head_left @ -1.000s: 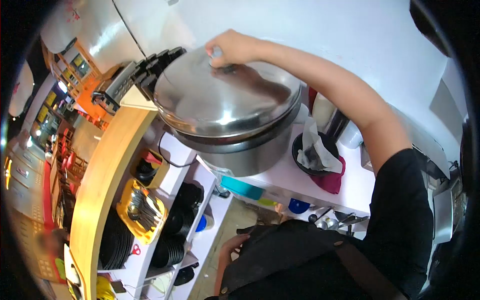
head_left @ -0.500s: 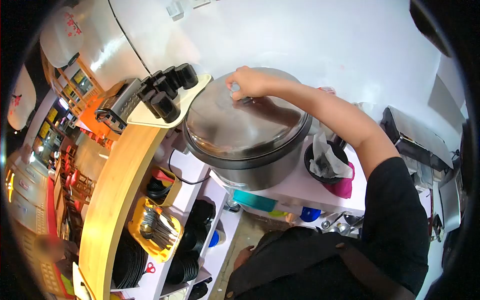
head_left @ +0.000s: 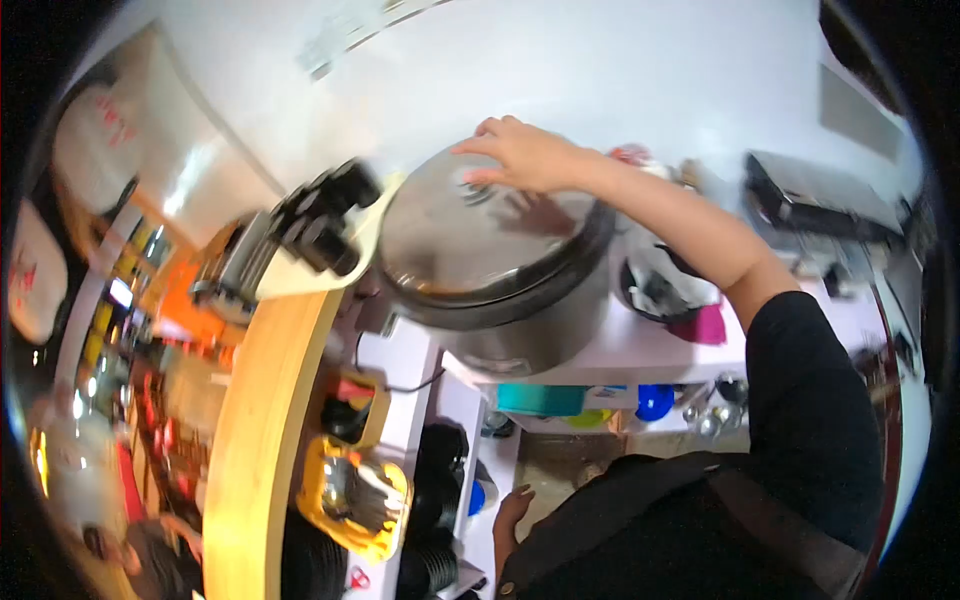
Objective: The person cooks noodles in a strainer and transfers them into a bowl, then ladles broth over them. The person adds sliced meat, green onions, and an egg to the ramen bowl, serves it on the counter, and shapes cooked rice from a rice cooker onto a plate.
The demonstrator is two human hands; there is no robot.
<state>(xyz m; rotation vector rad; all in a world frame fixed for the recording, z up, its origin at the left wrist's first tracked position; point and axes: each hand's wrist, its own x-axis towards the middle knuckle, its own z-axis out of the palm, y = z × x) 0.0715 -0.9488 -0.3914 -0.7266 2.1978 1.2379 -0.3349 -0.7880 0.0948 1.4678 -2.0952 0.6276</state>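
A large steel pot stands on the white counter with its domed metal lid lying on the black rim. Over the lid's knob is my right hand, open, its fingers apart and no longer wrapped round the knob. Whether a finger still touches the knob is unclear. Down beside my dark apron hangs my left hand, partly visible, its fingers loosely extended and nothing seen in it. Right of the pot, a black bowl holds crumpled white paper, with a magenta cloth beside it.
Black cups stand on a cream tray left of the pot. A curved wooden ledge borders shelves with a yellow cutlery basket and black dishes. Beyond the ledge is a person. Ladles are under the counter.
The lid has come down level onto the pot. My right hand has let go of the knob and spread its fingers. The view has shifted, and a person shows more clearly at lower left.
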